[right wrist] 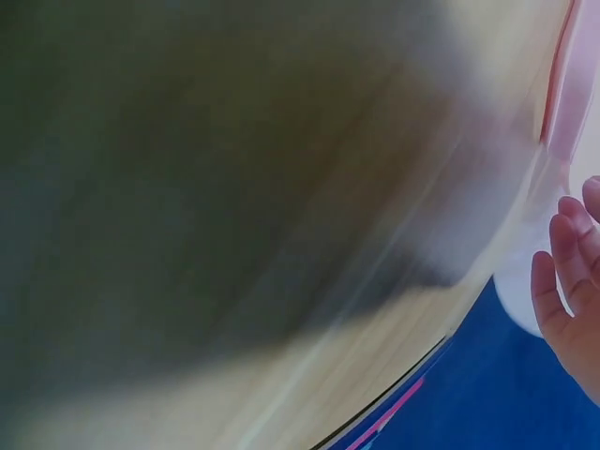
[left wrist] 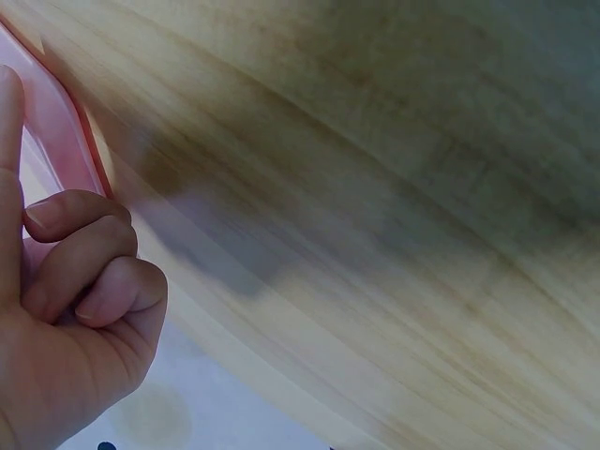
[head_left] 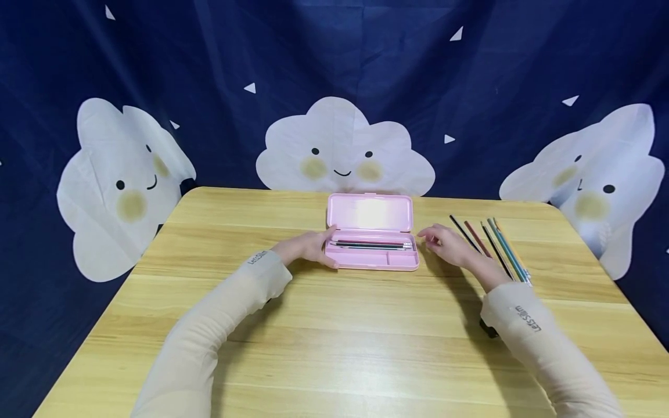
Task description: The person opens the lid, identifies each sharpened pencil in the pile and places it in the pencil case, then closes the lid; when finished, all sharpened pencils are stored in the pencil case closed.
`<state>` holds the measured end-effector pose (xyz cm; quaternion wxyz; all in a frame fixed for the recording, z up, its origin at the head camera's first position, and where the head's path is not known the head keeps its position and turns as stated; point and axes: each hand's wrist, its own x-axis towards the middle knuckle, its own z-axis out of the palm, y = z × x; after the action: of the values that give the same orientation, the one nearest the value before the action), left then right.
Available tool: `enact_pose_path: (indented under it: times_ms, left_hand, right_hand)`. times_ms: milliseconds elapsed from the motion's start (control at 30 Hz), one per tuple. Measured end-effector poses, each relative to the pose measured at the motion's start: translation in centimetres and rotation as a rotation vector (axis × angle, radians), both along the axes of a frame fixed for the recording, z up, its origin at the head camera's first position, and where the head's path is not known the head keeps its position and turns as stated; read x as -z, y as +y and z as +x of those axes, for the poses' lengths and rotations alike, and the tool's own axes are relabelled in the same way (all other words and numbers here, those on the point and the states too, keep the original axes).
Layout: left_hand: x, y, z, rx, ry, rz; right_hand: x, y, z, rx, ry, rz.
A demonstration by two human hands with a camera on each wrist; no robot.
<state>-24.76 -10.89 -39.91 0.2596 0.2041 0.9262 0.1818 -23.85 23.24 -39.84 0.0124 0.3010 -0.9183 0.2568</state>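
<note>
A pink pencil case lies on the table with its lid raised at the back. Several pencils lie side by side in its long rear compartment; two smaller sections run along the front. My left hand holds the left end of the case, thumb at the front corner and index finger farther back. In the left wrist view, that hand's other fingers are curled beside the pink rim. Just right of the case, my right hand has loosely bent fingers and holds nothing.
Several loose pencils in different colours lie fanned out on the wooden table, right of my right hand and partly behind its wrist. A dark blue curtain with white clouds hangs directly behind the table's far edge.
</note>
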Motion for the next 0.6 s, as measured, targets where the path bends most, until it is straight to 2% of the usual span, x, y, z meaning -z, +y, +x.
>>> enact_pose_path:
  times_ms: [367,600]
  left_hand:
    - [0.0,-0.1,-0.1,0.01,0.011,0.01]
    - [0.1,-0.1,-0.1,0.019,0.019,0.011]
  right_hand:
    - [-0.4,4.8,1.0,0.109,-0.041,0.062]
    - [-0.3,8.0,1.8,0.225,-0.014,0.084]
